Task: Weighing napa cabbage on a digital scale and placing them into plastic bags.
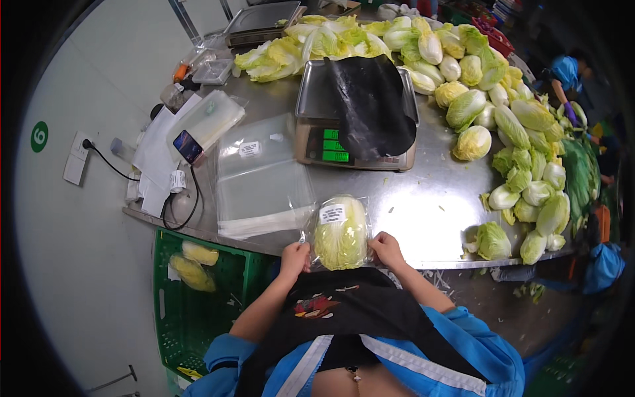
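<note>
A napa cabbage (341,238) in a clear plastic bag with a printed label lies at the front edge of the steel table, just before my body. My left hand (296,259) pinches the bag's left side. The bag's right side is gripped by my right hand (386,249). To the left lies a stack of clear plastic bags (263,183), the top one bearing a label. Beyond the cabbage stands a digital scale (307,149) with green displays, a black sheet (372,104) draped over its pan.
Many bare napa cabbages (516,124) are piled along the right and back. Loose leaves (317,47) lie behind the scale. At left are papers (158,144), a phone (188,147) and a black cable. A green crate (161,297) below holds bagged cabbages. A co-worker (565,74) is at far right.
</note>
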Demonstrator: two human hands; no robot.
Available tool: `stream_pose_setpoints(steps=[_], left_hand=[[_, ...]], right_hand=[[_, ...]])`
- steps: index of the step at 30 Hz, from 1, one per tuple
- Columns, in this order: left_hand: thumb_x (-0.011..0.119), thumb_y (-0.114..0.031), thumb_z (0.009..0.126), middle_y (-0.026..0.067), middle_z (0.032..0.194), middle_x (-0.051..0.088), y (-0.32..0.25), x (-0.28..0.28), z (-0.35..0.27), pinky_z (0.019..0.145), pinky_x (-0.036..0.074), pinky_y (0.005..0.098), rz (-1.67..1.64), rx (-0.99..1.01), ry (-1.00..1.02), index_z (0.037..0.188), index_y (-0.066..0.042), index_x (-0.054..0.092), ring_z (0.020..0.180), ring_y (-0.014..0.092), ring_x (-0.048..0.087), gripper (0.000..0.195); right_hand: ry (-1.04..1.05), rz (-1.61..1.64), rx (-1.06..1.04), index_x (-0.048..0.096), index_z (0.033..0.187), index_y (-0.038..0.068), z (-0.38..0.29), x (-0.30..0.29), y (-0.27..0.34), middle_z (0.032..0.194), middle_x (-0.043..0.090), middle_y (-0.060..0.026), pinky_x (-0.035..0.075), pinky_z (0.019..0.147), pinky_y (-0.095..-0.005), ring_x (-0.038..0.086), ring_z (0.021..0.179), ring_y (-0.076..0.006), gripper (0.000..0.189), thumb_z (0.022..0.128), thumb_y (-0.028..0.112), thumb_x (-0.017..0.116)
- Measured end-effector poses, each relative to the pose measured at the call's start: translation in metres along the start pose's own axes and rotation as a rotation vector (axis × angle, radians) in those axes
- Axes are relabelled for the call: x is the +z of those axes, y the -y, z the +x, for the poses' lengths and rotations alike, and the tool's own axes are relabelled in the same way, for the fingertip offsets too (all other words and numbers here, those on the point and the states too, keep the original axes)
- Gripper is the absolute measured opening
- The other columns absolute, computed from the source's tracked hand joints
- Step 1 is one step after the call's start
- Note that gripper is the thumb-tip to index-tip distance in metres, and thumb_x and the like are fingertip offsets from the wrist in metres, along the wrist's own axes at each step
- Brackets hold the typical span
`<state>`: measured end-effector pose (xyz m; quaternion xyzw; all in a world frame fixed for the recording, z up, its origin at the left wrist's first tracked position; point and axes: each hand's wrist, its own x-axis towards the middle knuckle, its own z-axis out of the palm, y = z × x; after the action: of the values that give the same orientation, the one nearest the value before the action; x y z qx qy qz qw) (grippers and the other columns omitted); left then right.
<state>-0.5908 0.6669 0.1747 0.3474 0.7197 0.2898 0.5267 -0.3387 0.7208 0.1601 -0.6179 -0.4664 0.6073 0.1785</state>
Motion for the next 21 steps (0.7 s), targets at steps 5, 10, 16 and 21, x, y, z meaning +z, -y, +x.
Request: stream_pose_setpoints(steps=[5, 10, 16, 21], left_hand=[[0.061, -0.029, 0.077, 0.0161, 0.094, 0.060, -0.004, -0.012, 0.029, 0.078, 0.045, 0.0392, 0.718, 0.547, -0.500, 0.110, 0.004, 0.046, 0.088, 0.025, 0.059, 0.049], [0.058, -0.038, 0.081, 0.0175, 0.118, 0.050, -0.010, 0.037, 0.041, 0.089, 0.039, 0.0333, -0.417, -0.029, 0.106, 0.123, 0.003, 0.040, 0.107, 0.024, 0.050, 0.062], [0.051, -0.047, 0.082, 0.0172, 0.127, 0.043, 0.033, -0.077, -0.094, 0.097, 0.037, 0.0426, -1.325, 0.141, 0.235, 0.130, -0.003, 0.035, 0.115, 0.028, 0.045, 0.067], [0.060, -0.041, 0.077, 0.0161, 0.123, 0.047, 0.184, -0.197, -0.163, 0.090, 0.043, 0.0434, -1.411, 0.270, -0.185, 0.127, -0.004, 0.037, 0.110, 0.030, 0.049, 0.066]], right_hand=[[-0.093, 0.101, -0.145, 0.020, 0.133, 0.001, 0.007, -0.029, 0.007, 0.116, 0.043, -0.0260, 0.044, 0.082, -0.0322, 0.052, 0.099, -0.0255, 0.074, 0.082, 0.038, 0.058], [0.149, 0.284, -0.086, 0.023, 0.130, -0.002, 0.046, 0.042, 0.054, 0.113, 0.049, -0.0205, 0.045, 0.082, -0.0326, 0.052, 0.103, -0.0249, 0.068, 0.086, 0.041, 0.051], [0.389, -0.127, -0.603, 0.016, 0.133, -0.002, -0.017, 0.150, 0.099, 0.115, 0.045, -0.0219, 0.037, 0.093, -0.0400, 0.045, 0.111, -0.0295, 0.070, 0.085, 0.035, 0.052], [0.941, -0.416, -0.530, 0.036, 0.127, 0.001, -0.045, 0.198, 0.125, 0.099, 0.058, -0.0165, 0.044, 0.081, -0.0350, 0.057, 0.093, -0.0263, 0.058, 0.084, 0.033, 0.055]])
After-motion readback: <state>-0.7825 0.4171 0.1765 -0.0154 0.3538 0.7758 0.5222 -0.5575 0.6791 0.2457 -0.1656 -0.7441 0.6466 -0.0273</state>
